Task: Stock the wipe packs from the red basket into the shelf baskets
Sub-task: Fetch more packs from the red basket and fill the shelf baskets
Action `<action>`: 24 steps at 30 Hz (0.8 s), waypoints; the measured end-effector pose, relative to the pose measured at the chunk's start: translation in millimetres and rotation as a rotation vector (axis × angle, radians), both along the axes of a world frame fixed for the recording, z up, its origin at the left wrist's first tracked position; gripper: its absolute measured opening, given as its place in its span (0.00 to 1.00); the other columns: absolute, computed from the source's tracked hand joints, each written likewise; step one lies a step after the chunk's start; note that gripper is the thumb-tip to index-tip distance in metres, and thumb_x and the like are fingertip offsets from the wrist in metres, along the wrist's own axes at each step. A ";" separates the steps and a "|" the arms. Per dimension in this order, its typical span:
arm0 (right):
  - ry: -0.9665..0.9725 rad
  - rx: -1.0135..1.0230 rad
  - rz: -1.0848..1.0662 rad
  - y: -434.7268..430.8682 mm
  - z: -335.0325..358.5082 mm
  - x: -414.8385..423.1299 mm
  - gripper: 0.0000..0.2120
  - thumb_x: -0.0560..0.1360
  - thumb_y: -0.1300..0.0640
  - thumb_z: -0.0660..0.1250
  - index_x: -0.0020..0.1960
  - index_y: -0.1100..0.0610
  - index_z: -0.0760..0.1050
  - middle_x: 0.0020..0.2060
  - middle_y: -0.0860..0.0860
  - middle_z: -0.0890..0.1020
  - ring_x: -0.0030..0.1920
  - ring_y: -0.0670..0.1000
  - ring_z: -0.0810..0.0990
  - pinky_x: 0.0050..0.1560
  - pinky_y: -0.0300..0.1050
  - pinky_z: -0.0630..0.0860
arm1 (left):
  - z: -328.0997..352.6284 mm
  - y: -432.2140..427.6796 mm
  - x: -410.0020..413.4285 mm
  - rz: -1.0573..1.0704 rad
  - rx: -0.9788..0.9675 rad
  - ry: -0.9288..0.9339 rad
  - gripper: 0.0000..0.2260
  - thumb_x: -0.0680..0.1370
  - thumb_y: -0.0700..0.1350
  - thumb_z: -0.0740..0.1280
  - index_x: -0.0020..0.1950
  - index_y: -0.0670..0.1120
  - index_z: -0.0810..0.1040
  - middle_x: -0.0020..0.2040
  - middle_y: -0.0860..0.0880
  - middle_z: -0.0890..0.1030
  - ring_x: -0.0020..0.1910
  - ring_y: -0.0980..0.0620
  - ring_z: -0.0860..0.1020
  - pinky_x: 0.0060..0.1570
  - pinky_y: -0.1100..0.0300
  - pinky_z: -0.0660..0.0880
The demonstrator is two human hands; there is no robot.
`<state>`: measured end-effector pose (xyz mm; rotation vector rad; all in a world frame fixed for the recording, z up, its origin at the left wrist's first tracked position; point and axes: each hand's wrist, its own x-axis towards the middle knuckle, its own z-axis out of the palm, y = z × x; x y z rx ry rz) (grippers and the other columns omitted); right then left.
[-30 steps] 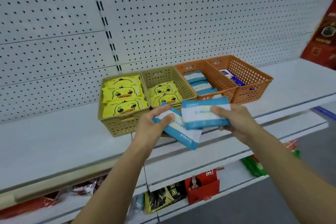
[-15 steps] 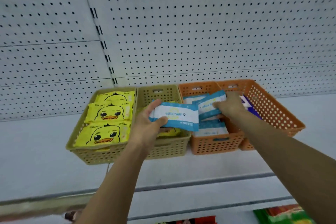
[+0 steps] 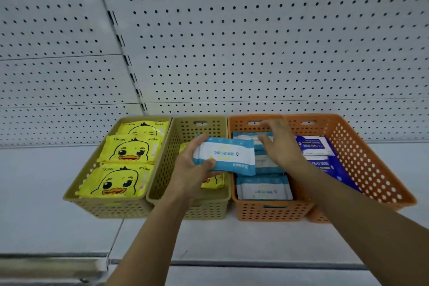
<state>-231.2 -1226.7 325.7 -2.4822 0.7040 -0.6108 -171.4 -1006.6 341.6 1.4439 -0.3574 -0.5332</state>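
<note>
Our left hand (image 3: 189, 170) grips a blue pack (image 3: 226, 154) across the olive basket's (image 3: 209, 211) right edge. Our right hand (image 3: 282, 146) hovers, fingers loose, above the orange basket (image 3: 269, 212).

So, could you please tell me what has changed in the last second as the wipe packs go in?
The right hand carried its blue-and-white plastic wipe pack forward into the left orange perforated plastic basket, let go and now hovers open above it. The left hand moved forward too, still gripping its own blue-and-white pack. The yellow duck packs stayed put.
</note>
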 end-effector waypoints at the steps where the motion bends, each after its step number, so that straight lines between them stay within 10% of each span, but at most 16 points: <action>1: -0.097 0.197 0.063 3.5 12.3 -1.1 0.13 0.79 0.52 0.62 0.60 0.57 0.75 0.59 0.52 0.77 0.57 0.49 0.75 0.58 0.44 0.71 | 1.2 -4.3 -2.3 -0.008 0.001 -0.018 0.24 0.77 0.29 0.66 0.64 0.55 0.73 0.61 0.49 0.72 0.54 0.46 0.80 0.40 0.63 0.81; 5: 0.107 0.493 0.437 15.9 44.7 -14.7 0.11 0.76 0.49 0.67 0.56 0.53 0.80 0.48 0.44 0.82 0.44 0.38 0.81 0.40 0.31 0.75 | 3.9 -21.7 -14.6 -0.063 0.002 -0.092 0.25 0.76 0.29 0.66 0.67 0.52 0.72 0.58 0.52 0.73 0.52 0.50 0.80 0.41 0.61 0.81; 10: 0.163 0.500 0.324 -10.8 23.6 -33.1 0.11 0.72 0.59 0.72 0.55 0.58 0.79 0.52 0.52 0.83 0.49 0.49 0.82 0.49 0.45 0.80 | -12.2 -26.4 -32.1 -0.119 0.226 -0.400 0.29 0.76 0.33 0.69 0.69 0.58 0.66 0.58 0.58 0.77 0.59 0.60 0.76 0.46 0.69 0.78; 13: 0.326 0.315 0.274 -21.9 9.4 -41.2 0.13 0.72 0.56 0.73 0.55 0.54 0.79 0.56 0.49 0.78 0.55 0.49 0.78 0.52 0.44 0.76 | -17.7 -22.2 -37.4 -0.179 0.482 -0.656 0.31 0.75 0.44 0.72 0.74 0.58 0.62 0.66 0.58 0.72 0.67 0.60 0.67 0.64 0.63 0.67; 24: 0.616 -0.287 0.181 20.0 -15.3 -38.9 0.17 0.74 0.52 0.67 0.62 0.48 0.72 0.60 0.51 0.71 0.62 0.53 0.68 0.61 0.49 0.68 | -33.3 1.1 -31.5 -0.378 0.716 -0.896 0.30 0.78 0.59 0.64 0.78 0.55 0.58 0.78 0.60 0.58 0.75 0.60 0.57 0.74 0.56 0.61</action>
